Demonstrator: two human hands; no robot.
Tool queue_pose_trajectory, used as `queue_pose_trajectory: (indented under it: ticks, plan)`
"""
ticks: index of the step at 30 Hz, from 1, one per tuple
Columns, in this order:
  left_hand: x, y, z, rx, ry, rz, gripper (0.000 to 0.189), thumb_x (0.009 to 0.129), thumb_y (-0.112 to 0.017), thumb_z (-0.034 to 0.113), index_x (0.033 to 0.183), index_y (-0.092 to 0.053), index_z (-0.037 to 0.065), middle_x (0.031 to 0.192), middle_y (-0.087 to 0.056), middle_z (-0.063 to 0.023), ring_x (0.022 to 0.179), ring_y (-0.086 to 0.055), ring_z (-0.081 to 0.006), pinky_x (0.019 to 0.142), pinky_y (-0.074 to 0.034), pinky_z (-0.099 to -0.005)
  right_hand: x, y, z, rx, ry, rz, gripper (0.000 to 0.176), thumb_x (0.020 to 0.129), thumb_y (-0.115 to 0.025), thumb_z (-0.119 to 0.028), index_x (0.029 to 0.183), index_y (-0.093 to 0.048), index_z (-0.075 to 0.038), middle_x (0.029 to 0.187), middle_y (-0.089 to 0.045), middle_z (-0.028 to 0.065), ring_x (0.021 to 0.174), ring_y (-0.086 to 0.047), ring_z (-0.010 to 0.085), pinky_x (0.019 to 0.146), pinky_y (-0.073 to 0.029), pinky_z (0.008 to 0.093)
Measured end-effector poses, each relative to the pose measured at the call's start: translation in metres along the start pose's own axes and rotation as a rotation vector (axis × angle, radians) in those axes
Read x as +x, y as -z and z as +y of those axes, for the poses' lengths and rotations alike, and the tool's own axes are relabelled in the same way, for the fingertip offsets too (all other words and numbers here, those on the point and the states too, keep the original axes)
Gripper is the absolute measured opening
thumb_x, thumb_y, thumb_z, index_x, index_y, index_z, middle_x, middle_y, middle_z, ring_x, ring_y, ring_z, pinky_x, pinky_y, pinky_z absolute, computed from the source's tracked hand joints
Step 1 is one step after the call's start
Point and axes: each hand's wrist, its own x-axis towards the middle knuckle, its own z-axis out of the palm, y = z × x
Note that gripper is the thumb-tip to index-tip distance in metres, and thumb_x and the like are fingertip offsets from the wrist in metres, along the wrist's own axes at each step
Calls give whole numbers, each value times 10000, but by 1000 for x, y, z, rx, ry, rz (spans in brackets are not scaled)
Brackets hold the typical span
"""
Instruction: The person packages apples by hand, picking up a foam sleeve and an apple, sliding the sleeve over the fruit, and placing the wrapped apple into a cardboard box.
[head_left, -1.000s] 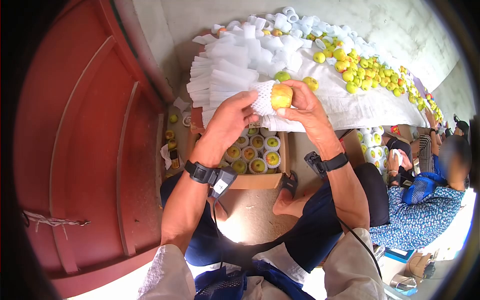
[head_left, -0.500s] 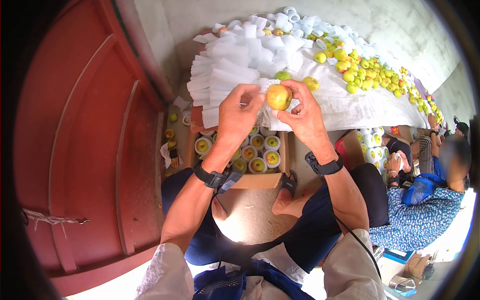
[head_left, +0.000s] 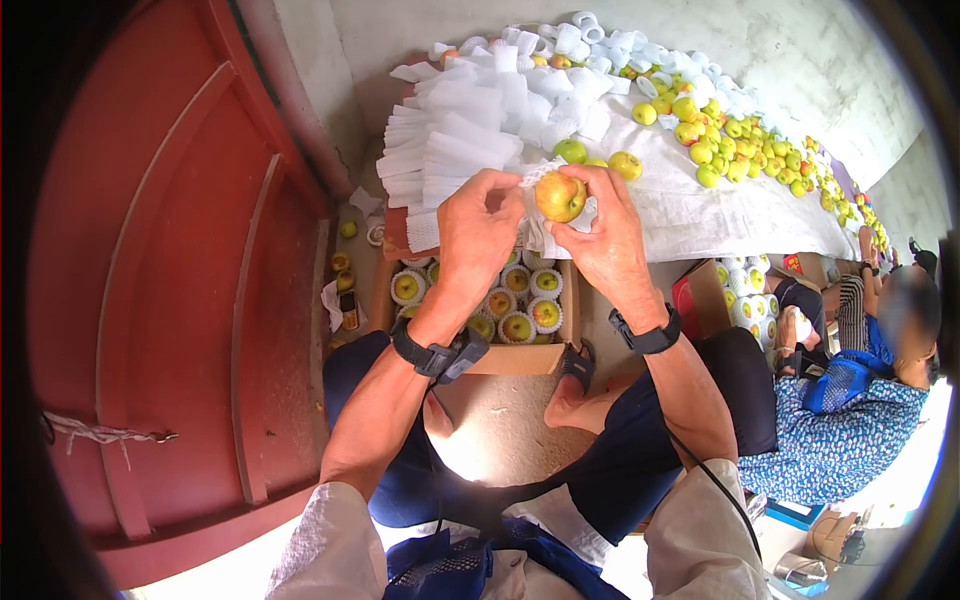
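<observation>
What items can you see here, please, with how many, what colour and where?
Held apple: one, yellow-red, right fingers
Foam sleeve: one, white, behind held apple
Spare foam sleeves: many, white, atop the work surface
Loose apples: many, green-yellow-red, mostly far right
Cloth: one, white, under loose apples
Near box: one, brown, below the hands
Sleeved apples: several, green-red in white, near box
Door: one, red, left
Co-worker: one, blue patterned top, right
Wristbands: two, black, wearer's wrists
Left hand: one, bare, beside held apple
Right hand: one, bare, at held apple
</observation>
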Motion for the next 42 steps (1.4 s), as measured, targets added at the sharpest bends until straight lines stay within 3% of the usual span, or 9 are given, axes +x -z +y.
queue_pose_trajectory:
  ticks: [8, 14, 18, 21, 23, 29, 32, 34, 42]
  plan:
    - [0, 0, -5, -247, 104, -175, 246, 947, -707, 119, 1159, -622, 29, 894, -643, 17, 770, -571, -55, 666, -498, -218, 1, 0, -8, -131, 16, 55, 592, 715, -783, 31, 1257, -591, -109, 1223, -579, 118, 1136, -600, 331, 942, -513, 390]
    - [-1, -2, -1, -147, 79, -211, 559, 852, -837, 173, 1309, -535, 64, 1057, -610, -58, 872, -585, -123, 755, -534, -277, -1, -5, -11, -223, 15, 32, 548, 722, -745, 10, 1218, -609, -178, 1266, -548, 110, 1127, -595, 362, 843, -539, 450]
    - [-2, -5, 1, -31, 77, -203, 629, 831, -855, 182, 1338, -509, 50, 1104, -604, -96, 902, -605, -157, 790, -543, -307, -1, -8, -14, -319, 58, -13, 577, 702, -705, 50, 1220, -610, -186, 1287, -534, 115, 1176, -557, 372, 842, -537, 473]
    - [0, -9, -7, -103, 5, -184, 675, 797, -864, 211, 1337, -514, 6, 1012, -590, -100, 905, -601, -175, 772, -543, -324, -1, -10, -16, -334, 78, -29, 599, 698, -691, 63, 1239, -603, -178, 1293, -530, 121, 1186, -546, 378, 857, -534, 477]
    - [1, -4, -5, -58, 114, -195, 639, 828, -850, 189, 1340, -499, 37, 1118, -600, -114, 919, -616, -153, 742, -538, -295, -1, -12, -17, -337, 98, -39, 614, 698, -688, 67, 1258, -595, -167, 1298, -527, 122, 1185, -544, 379, 869, -532, 473]
    - [3, 6, 4, -246, 243, -212, 553, 837, -794, 168, 1300, -511, 62, 1171, -562, -116, 908, -611, -130, 672, -528, -273, 3, -8, -15, -73, -16, -41, 727, 731, -675, 80, 1412, -520, -119, 1329, -536, 95, 1177, -570, 273, 860, -531, 325]
    - [5, 12, 7, -299, 264, -217, 549, 825, -779, 160, 1296, -508, 81, 1198, -536, -109, 890, -603, -130, 661, -523, -266, 8, -1, -7, 209, -117, -101, 602, 811, -639, 63, 1390, -530, -63, 1306, -543, 113, 1192, -559, 248, 926, -519, 358]
    - [5, 13, 8, -241, 230, -232, 560, 821, -781, 153, 1303, -504, 89, 1190, -529, -100, 890, -595, -129, 661, -523, -270, 11, 2, -3, 427, -241, -90, 475, 885, -644, 11, 1354, -590, -42, 1255, -562, 78, 1138, -558, 171, 919, -507, 319]
    - [-1, 9, 9, -163, 97, -285, 623, 822, -778, 114, 1373, -487, 110, 1111, -515, -56, 895, -545, -119, 739, -518, -279, 12, 2, 2, 471, -316, -27, 249, 904, -687, -57, 1147, -726, -22, 1101, -608, 55, 1026, -579, 148, 919, -482, 291]
